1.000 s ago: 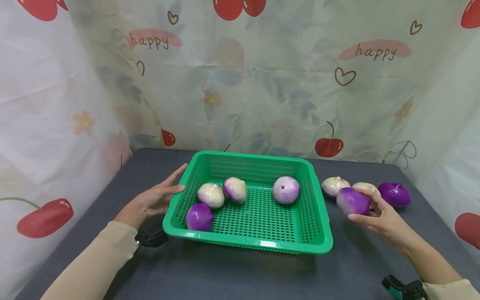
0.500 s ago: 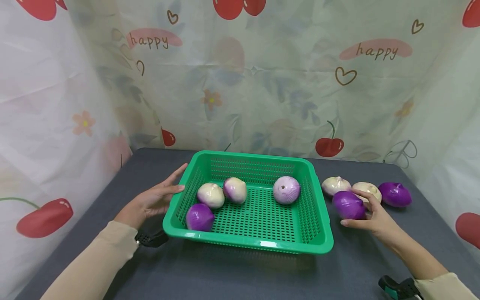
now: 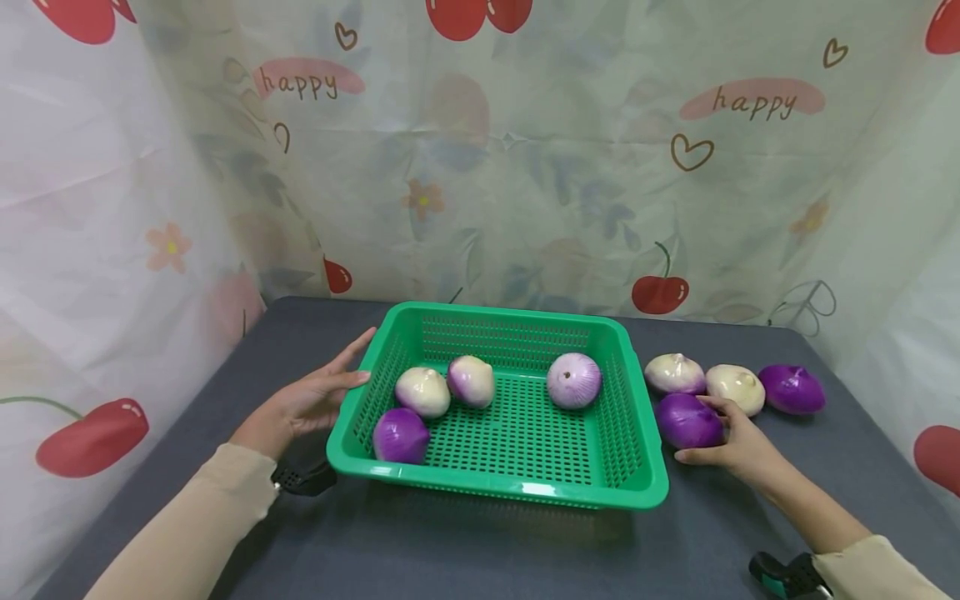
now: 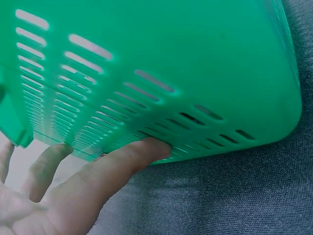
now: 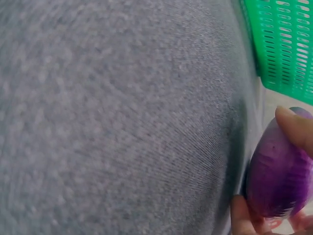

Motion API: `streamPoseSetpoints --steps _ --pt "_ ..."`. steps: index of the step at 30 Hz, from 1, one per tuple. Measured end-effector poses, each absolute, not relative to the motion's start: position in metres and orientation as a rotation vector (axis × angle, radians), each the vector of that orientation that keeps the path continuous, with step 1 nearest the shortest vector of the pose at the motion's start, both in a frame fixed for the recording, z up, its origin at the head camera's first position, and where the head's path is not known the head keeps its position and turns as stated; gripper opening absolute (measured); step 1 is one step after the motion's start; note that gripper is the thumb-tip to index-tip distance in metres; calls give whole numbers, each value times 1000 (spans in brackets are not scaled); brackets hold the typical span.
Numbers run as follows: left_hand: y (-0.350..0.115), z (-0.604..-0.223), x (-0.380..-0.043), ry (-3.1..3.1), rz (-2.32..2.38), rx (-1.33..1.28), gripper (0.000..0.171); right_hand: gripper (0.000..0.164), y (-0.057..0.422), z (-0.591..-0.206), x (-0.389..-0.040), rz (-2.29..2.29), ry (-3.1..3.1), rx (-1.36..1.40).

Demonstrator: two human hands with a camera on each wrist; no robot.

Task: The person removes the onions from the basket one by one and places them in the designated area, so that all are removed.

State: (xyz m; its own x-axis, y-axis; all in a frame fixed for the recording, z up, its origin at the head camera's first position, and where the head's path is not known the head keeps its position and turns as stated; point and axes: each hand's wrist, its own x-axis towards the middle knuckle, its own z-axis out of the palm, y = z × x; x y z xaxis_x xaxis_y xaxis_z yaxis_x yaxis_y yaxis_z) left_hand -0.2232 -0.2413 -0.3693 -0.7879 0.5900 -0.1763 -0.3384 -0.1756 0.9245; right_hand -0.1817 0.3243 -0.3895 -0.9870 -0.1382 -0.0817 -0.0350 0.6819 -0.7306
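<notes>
My right hand (image 3: 738,442) grips a purple onion (image 3: 686,422) low over the table, just beyond the right side of a green basket (image 3: 525,493). In the right wrist view, thumb and fingers lie on either side of that purple onion (image 5: 276,169). My left hand (image 3: 311,400) touches the left side of the basket with fairly straight fingers. Fingertips rest against the slotted wall (image 4: 195,58) in the left wrist view. Inside the basket are a purple onion (image 3: 401,435), two white-and-purple onions (image 3: 423,392) and a pale lilac onion (image 3: 573,381).
Behind my right hand, a white-purple onion (image 3: 675,373), a cream onion (image 3: 736,388) and a dark purple onion (image 3: 792,389) lie on the dark grey table (image 3: 450,542). A printed curtain (image 3: 525,167) hangs at the back and sides.
My right hand has moved left and slightly down with the purple onion, turning it and bringing it nearer the basket's right side. My left hand and the basket stay put.
</notes>
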Motion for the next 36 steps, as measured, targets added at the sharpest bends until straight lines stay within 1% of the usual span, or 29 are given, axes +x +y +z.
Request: streamPoseSetpoints --steps 22,36 --pt "-240 -369 -223 1493 2022 238 73 98 324 -393 -187 -1182 2748 -102" --pt "-241 -369 -223 1508 2006 293 73 101 324 -394 -188 -1186 2731 -93"
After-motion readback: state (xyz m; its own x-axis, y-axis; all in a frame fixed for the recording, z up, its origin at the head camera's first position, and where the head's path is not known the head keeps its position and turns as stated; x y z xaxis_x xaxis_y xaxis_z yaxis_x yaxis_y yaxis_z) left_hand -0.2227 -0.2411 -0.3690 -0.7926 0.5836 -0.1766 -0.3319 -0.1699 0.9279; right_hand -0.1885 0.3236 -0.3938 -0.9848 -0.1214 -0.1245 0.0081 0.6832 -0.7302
